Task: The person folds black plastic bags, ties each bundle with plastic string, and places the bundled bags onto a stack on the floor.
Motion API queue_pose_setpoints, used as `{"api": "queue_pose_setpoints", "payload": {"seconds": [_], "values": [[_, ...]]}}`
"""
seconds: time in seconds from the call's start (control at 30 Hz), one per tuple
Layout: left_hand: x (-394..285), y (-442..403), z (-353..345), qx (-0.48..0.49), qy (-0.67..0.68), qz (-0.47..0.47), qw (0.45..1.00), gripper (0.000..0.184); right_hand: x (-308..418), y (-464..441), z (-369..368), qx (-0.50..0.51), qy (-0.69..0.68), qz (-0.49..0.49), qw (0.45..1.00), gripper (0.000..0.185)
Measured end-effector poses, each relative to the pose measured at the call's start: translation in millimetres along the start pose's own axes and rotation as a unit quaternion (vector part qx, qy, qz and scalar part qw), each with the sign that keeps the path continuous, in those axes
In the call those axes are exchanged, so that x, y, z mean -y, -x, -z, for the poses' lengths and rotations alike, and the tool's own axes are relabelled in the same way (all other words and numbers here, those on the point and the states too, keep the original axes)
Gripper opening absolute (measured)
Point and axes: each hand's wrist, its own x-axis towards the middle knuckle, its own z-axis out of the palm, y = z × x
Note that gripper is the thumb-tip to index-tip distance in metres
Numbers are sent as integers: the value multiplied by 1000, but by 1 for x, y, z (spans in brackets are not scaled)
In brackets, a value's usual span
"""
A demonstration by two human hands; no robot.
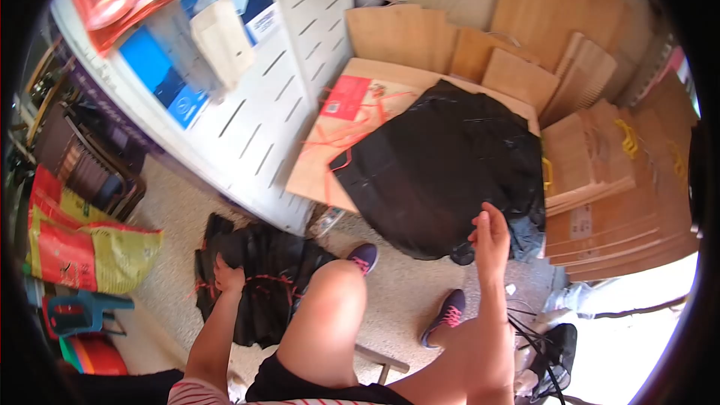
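Note:
On the floor to the left lies a bundle of black plastic bags [274, 259], gathered and tied across with thin red string. My left hand [229, 277] is at its left side, fingers curled against the black plastic. Spread over a low wooden board [304, 169] is a large black plastic sheet or bag [442, 157], fairly flat with wrinkles. Above its lower right edge I hold up my right hand [490, 236], its fingers loosely bent and apart with nothing visible in them. Loose red plastic strings [349, 135] lie across the board's left part.
A white slotted cabinet [259, 116] borders the board on the left. Wooden cutting boards [585, 150] are stacked on the right and against the back wall. A red and yellow sack [97, 244] and a teal stool [86, 311] stand at far left. Black cords [536, 341] lie at lower right.

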Motion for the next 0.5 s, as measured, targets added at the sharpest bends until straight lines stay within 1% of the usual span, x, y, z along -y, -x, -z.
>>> {"api": "queue_pose_setpoints", "payload": {"seconds": [0.03, 0.07, 0.1, 0.13, 0.17, 0.2, 0.23, 0.27, 0.3, 0.33, 0.37, 0.4, 0.43, 0.47, 0.5], "values": [[-21, 3, 1, 26, 79, 7, 996, 75, -2, -2, 5, -10, 14, 7, 1000, 34], [-44, 12, 0, 89, 231, -45, 968, 70, -2, -4, 9, -22, 18, 13, 1000, 34], [-74, 30, 1, 150, 375, -93, 910, 66, -2, -5, 13, -41, 54, 24, 997, 32], [-126, 68, 33, 204, 415, -128, 878, 58, -3, -7, 19, -60, 90, 36, 993, 31], [-159, 87, 40, 244, 448, -180, 841, 56, -7, -9, 25, -69, 92, 40, 993, 31], [-196, 107, 46, 270, 459, -201, 822, 55, -13, -11, 30, -98, 139, 47, 984, 29], [-232, 127, 54, 300, 474, -223, 797, 57, -19, -13, 35, -126, 185, 53, 973, 28], [-262, 138, 45, 310, 479, -244, 784, 63, -23, -13, 40, -144, 224, 55, 962, 25], [-293, 157, 49, 298, 461, -249, 798, 70, -21, -13, 45, -151, 224, 56, 961, 25], [-317, 157, 32, 300, 431, -294, 798, 80, -17, -12, 49, -127, 195, -8, 972, 24], [-336, 153, 12, 248, 330, -344, 843, 88, -16, -10, 53, -103, 164, -72, 979, 24], [-347, 159, 2, 219, 293, -343, 865, 90, -18, -10, 56, -82, 142, -93, 982, 25], [-356, 165, -6, 188, 257, -342, 884, 93, -19, -8, 60, -91, 141, -90, 982, 25], [-357, 170, -12, 179, 228, -309, 906, 96, -20, -7, 63, -7, 103, -161, 982, 28], [-358, 176, -12, 170, 197, -277, 925, 98, -21, -6, 66, 75, 62, -230, 968, 31]]}}
